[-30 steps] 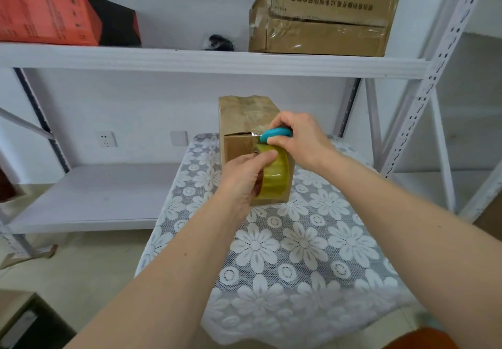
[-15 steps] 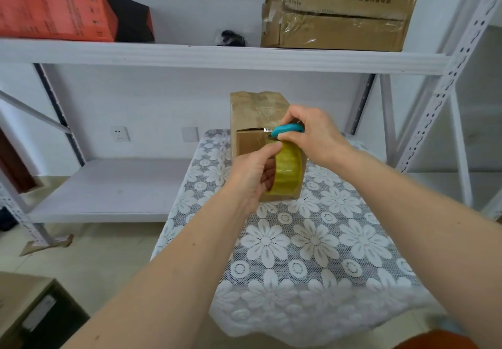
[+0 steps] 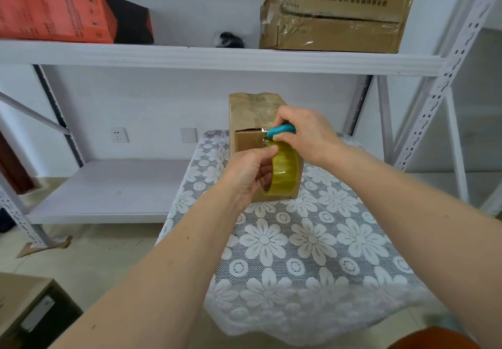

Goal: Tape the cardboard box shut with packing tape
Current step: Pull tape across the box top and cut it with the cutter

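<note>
A small brown cardboard box [image 3: 251, 115] stands upright at the far end of a table with a white flower-lace cloth [image 3: 307, 242]. Clear tape runs over the box's top and down its near face. My left hand [image 3: 248, 174] grips a yellowish roll of packing tape [image 3: 285, 170] in front of the box, fingers through its core. My right hand [image 3: 304, 134] holds a small blue cutter [image 3: 281, 130] at the strip of tape between roll and box. The box's near face is partly hidden by both hands.
A white metal shelving rack [image 3: 217, 55] stands behind the table, with an orange-and-black box [image 3: 68, 17] and a larger taped cardboard box [image 3: 334, 17] on its upper shelf. A brown piece of furniture [image 3: 24, 310] sits at lower left on the floor.
Both hands have stayed at the box with roll and cutter. The view has shifted a little, so the box and hands sit slightly more to the right in the frame.
</note>
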Motion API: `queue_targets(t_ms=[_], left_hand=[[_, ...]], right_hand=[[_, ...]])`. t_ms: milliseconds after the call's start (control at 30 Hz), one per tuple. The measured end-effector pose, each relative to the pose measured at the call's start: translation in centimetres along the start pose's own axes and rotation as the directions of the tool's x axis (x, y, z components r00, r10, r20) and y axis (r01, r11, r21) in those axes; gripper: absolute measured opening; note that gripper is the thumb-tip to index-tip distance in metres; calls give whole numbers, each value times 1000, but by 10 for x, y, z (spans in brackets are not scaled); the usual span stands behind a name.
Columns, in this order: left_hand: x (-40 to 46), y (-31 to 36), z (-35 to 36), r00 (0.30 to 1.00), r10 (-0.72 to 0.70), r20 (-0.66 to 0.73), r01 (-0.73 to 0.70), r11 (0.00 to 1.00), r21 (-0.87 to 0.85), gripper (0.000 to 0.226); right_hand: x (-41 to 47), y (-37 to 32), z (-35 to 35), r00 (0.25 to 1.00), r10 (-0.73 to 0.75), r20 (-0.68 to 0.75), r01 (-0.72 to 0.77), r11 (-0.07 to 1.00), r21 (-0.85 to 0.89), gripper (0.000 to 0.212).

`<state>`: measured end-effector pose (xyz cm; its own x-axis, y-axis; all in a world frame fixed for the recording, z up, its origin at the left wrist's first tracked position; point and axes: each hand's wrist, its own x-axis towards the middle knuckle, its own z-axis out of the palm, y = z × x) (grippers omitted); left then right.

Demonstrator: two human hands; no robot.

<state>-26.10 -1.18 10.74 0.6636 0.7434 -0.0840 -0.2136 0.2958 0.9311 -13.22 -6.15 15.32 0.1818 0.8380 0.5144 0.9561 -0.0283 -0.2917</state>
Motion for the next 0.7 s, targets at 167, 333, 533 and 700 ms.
queue_targets(t_ms=[167, 333, 533, 700], left_hand=[[0, 1, 0, 1000, -7, -12, 7, 999, 35, 7], [1, 1, 1, 1000, 1, -22, 0, 999, 45, 11], [2, 0, 3, 999, 8, -35, -6, 999, 44, 10], [2, 0, 2, 999, 18, -38, -15, 997, 75, 9]], right_hand=[[1, -2, -1, 1000, -4, 18, 5, 999, -42, 7], [1, -3, -5, 1000, -7, 30, 9, 999, -53, 8], [2, -1, -5, 999, -23, 35, 25, 998, -63, 7], [5, 0, -1, 999, -30, 45, 34, 995, -96, 7]])
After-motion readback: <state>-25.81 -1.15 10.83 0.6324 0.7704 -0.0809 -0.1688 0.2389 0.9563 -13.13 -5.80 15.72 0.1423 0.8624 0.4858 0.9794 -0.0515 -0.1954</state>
